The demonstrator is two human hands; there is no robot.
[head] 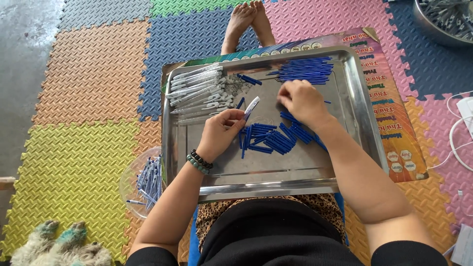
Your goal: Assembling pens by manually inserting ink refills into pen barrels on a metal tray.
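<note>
Two hands work over the steel tray (364,113): the left hand (222,129), wrist bent back, pinches a white pen barrel (252,105) near the tray's middle, its long axis slanting up toward the far right corner. The right hand (301,101), palm down with fingers curled, rests on loose blue caps (276,140) right of that barrel; whether it grips one, I cannot tell.

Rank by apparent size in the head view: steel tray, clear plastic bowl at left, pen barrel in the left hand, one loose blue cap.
1. steel tray
2. clear plastic bowl, partly hidden by the tray and arm
3. pen barrel held by the left hand
4. loose blue cap, somewhat shorter than the barrel's visible part
</note>
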